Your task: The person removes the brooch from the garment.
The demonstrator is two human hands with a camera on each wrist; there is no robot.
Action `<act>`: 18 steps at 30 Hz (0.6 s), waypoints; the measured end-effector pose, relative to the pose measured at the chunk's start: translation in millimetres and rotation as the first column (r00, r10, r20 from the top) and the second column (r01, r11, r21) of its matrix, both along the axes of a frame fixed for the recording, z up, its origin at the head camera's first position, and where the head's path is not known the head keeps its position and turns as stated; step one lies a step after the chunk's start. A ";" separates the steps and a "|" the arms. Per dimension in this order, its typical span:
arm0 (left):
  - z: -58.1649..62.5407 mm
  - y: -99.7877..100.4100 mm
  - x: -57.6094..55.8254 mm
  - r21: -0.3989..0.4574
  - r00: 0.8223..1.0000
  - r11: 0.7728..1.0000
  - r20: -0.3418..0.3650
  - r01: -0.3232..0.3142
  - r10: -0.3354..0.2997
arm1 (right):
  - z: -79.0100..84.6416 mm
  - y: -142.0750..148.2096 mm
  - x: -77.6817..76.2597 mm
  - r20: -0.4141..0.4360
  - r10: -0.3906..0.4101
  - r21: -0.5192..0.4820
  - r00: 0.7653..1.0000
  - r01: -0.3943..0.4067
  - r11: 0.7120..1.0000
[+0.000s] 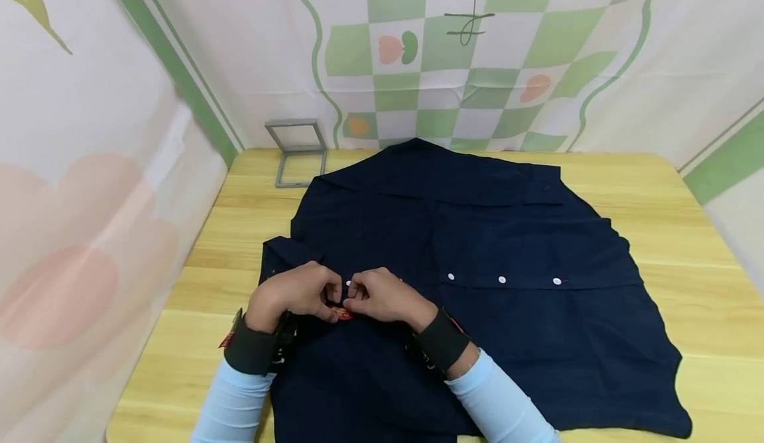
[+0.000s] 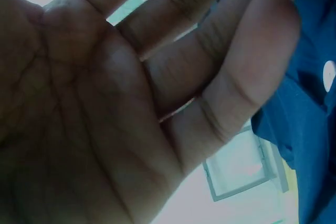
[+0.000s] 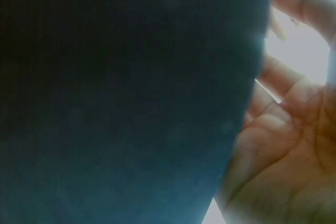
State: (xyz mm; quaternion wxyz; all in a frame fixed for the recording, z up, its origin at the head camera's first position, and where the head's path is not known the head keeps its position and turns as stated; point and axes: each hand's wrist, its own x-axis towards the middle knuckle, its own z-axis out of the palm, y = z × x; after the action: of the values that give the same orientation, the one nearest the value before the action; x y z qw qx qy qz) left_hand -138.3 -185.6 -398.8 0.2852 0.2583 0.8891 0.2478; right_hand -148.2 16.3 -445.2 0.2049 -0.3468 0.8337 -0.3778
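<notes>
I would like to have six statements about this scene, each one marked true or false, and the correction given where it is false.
1. The left hand and the right hand are both at the front of the dark blue shirt. True.
2. The shirt hangs on a hook. False: it lies spread on the wooden table.
3. A small red patch shows between the hands. True.
4. The shirt's visible buttons are black. False: they are white.
5. A grey frame is near the table's far edge, on the person's left. True.
6. The person's sleeves are red. False: they are light blue.
</notes>
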 end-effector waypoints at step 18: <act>-7.0 7.5 1.4 -0.018 0.997 1.000 0.079 -0.006 0.007 | -0.2 -0.7 -0.1 0.014 0.017 0.034 1.000 -0.017 0.999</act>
State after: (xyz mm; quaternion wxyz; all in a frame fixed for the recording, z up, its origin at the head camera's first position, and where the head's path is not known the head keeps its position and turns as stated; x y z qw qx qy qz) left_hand -136.9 -178.0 -405.8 0.3216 0.2430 0.8801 0.2508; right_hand -148.3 15.6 -445.4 0.2198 -0.3478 0.8355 -0.3642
